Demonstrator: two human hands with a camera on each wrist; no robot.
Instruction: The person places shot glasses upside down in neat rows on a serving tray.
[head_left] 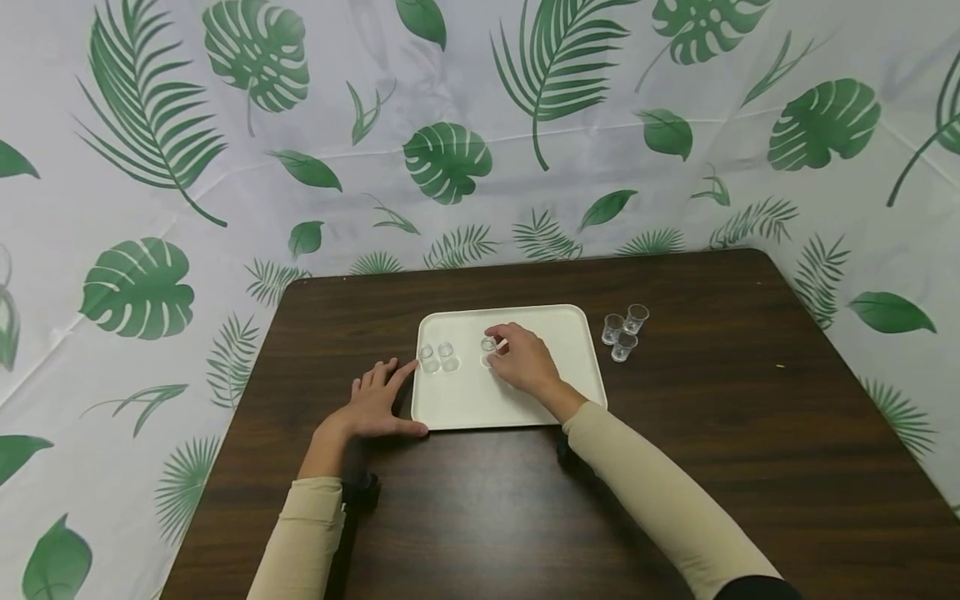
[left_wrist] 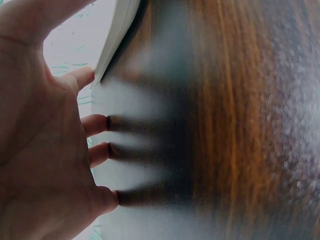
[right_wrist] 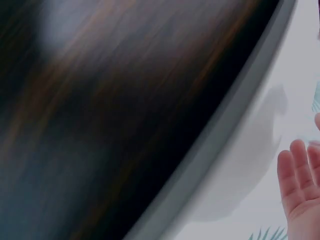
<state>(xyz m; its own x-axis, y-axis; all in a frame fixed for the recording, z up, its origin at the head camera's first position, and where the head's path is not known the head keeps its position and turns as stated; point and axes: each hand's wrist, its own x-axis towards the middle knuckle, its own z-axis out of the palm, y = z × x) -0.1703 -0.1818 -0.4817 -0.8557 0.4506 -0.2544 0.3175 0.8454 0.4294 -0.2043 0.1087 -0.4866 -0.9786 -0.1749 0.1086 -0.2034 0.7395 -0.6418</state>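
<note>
A white tray [head_left: 465,407] lies on the dark wooden table. On its left part stand two small clear cups, a left cup [head_left: 427,353] and a right cup [head_left: 446,351]. My right hand [head_left: 527,362] reaches over the tray and pinches a third clear cup [head_left: 488,343] between thumb and fingers, near the tray's middle. In the right wrist view only some fingers [right_wrist: 298,175] show at the edge, and that cup is out of sight. My left hand [head_left: 375,404] is spread at the tray's left side, thumb and index finger at its rim, other fingertips [left_wrist: 107,199] on the table.
Three more clear cups [head_left: 623,347] stand close together on the table [head_left: 712,375], right of the tray. A white cloth [head_left: 360,200] printed with green leaves hangs behind the table and along its sides.
</note>
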